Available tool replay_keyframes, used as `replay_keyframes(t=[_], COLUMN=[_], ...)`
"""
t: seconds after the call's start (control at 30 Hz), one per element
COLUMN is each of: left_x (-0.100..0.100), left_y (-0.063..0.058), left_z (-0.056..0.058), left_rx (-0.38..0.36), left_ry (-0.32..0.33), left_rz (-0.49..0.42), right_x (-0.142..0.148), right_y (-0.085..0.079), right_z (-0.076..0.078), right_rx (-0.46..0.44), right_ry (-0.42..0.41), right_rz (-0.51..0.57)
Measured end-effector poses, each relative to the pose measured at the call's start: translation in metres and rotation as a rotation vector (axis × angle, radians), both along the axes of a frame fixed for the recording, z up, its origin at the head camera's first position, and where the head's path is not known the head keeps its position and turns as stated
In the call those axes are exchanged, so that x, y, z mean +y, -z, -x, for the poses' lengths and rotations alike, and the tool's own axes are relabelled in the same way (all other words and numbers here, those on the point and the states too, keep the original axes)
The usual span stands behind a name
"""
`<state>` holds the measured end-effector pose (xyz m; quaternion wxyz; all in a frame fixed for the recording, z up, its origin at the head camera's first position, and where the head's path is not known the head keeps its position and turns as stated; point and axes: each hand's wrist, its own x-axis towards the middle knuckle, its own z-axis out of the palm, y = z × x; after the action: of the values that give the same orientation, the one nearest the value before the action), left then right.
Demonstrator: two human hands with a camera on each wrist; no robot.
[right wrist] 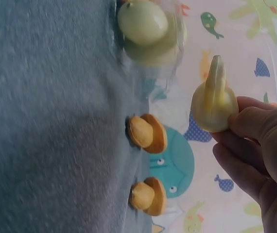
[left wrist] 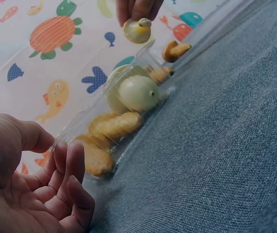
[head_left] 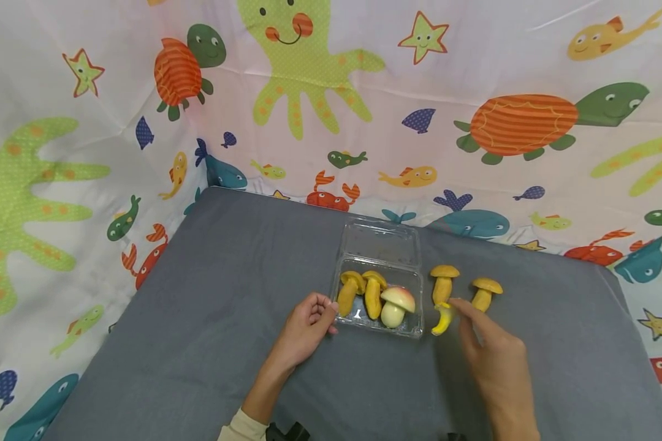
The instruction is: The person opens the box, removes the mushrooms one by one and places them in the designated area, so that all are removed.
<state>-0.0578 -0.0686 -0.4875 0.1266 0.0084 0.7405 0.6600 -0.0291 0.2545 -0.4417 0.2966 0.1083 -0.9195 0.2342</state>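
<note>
A clear plastic clamshell box (head_left: 383, 262) lies with its lid folded back. Inside it are two orange-brown toy mushrooms (head_left: 373, 295) and a fatter pale toy mushroom (head_left: 394, 315) with a reddish-tinged cap. My left hand (head_left: 306, 331) pinches the box's near left edge between thumb and fingers. To the right of the box, my right hand (head_left: 496, 355) holds a small yellow toy mushroom (right wrist: 215, 104) by its cap, its curved stem pointing away from the fingers. It hangs above the cloth in the right wrist view.
Two more orange-brown mushrooms, one standing nearer the box (head_left: 443, 285) and one farther right (head_left: 485, 293), are on the grey cloth (head_left: 226, 275). A white curtain (head_left: 375, 171) printed with sea animals borders the table's back and left side.
</note>
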Motion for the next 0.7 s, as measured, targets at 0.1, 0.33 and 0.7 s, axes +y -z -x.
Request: replay_keyframes(t=[0.1,0.33,0.7], left_x=[0.0,-0.002,-0.002], left_y=[0.002,0.005,0.006], left_z=[0.0,-0.002,-0.004], left_rx=[0.008,0.016,0.02], left_ry=[-0.003,-0.012,0.003], left_rz=[0.004,0.001,-0.02], right_x=[0.006,0.022,0.049], right_y=[0.001,-0.001,-0.007], right_z=[0.0,-0.001,-0.001], right_rx=[0.013,0.0,0.007], right_ry=[0.029,0.12,0.223], right_rz=[-0.009,-0.012,-0.012])
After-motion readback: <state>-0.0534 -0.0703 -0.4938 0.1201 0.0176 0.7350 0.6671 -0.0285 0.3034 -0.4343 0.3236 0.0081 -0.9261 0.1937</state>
